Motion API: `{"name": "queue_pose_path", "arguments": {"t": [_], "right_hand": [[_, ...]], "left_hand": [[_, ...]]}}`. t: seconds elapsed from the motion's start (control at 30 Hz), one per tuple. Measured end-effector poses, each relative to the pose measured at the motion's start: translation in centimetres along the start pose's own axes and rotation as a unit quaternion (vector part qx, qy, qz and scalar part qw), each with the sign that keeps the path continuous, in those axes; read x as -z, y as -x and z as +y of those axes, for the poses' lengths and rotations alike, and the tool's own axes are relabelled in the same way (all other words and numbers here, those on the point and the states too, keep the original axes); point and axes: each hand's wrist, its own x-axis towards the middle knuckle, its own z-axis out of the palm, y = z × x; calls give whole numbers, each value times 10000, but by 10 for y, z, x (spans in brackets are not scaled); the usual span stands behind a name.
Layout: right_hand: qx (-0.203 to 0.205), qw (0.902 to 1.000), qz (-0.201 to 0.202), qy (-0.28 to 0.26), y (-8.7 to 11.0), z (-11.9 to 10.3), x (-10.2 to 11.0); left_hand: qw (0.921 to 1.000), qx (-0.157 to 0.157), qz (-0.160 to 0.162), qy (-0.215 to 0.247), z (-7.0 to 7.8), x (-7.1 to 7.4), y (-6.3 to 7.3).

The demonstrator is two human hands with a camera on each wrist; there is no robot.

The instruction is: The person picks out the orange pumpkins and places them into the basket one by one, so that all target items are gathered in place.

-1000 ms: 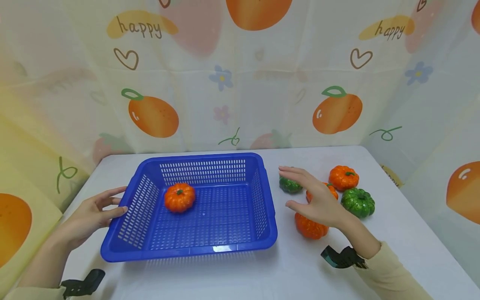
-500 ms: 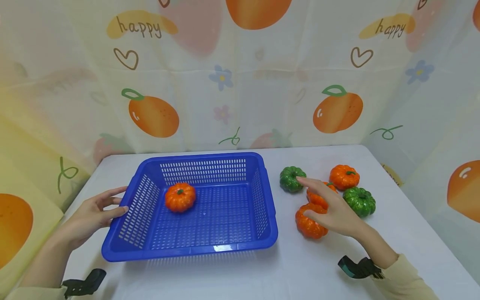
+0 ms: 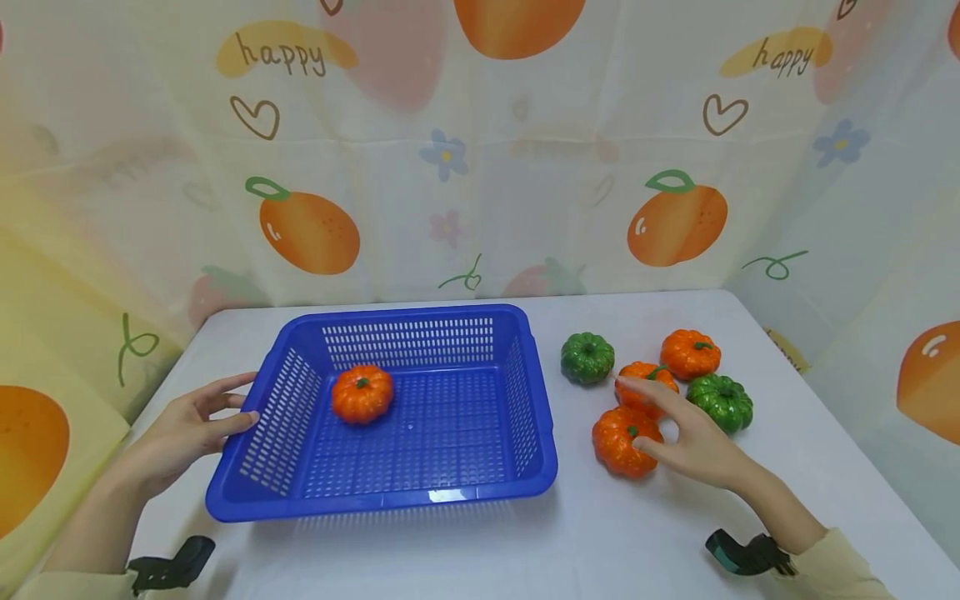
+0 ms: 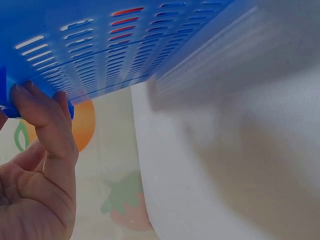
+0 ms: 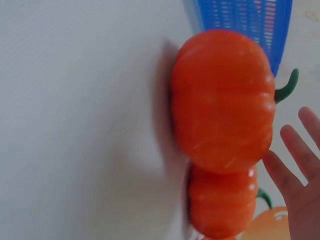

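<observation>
My left hand [image 3: 187,425] grips the left rim of a blue plastic basket [image 3: 390,502], thumb over the edge; the left wrist view shows its fingers [image 4: 37,107] at the rim. One small orange pumpkin [image 3: 362,394] sits inside, left of centre. To the right of the basket, my right hand [image 3: 697,446] hovers with fingers spread and nothing in its grasp. Nearest to it are the front orange pumpkin [image 3: 618,442] and the middle orange pumpkin [image 3: 636,390], partly covered by the hand. In the right wrist view the front pumpkin [image 5: 222,105] looms large beside the fingers.
Behind these lie a green pumpkin [image 3: 587,358], another orange pumpkin [image 3: 688,354] and a second green pumpkin [image 3: 722,404] at the right. All rest on a white table [image 3: 465,567]. A printed curtain [image 3: 555,150] hangs along the table's back and sides.
My right hand has drawn back toward the right and nearer to me, uncovering the left green pumpkin and more of the front orange one. The left hand and basket stay put.
</observation>
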Motion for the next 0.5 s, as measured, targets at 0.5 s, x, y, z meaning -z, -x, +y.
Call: {"name": "queue_pose_path", "arguments": {"t": [0.5], "right_hand": [[77,9997,-174,157,15,14,-3]], "left_hand": [[10000,50,-1,-5,-1,1,0]]}}
